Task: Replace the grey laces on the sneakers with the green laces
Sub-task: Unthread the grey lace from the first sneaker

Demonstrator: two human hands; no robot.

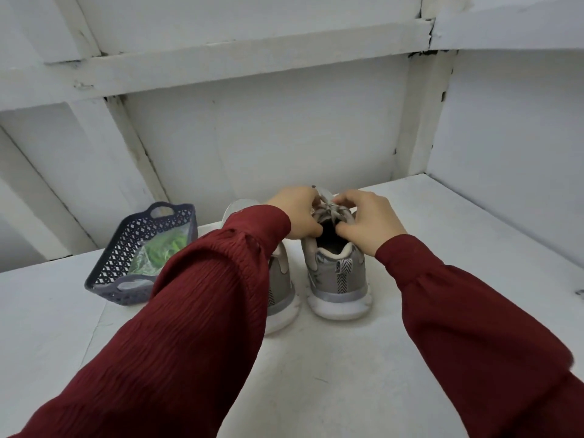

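Observation:
Two grey sneakers with white soles stand side by side on a white surface, heels toward me. The right sneaker (336,276) carries grey laces (327,206) tied at its tongue. My left hand (298,216) and my right hand (368,221) sit on either side of that knot, fingers curled and pinching the grey laces. The left sneaker (279,289) is mostly hidden behind my red left sleeve. Green laces (158,252) lie in a clear plastic bag inside a dark basket (126,248) to the left.
The white surface (316,358) is bounded by white panelled walls behind and on the right. The basket stands left of the sneakers, near the back wall. A small dark thing shows at the far right edge (580,292).

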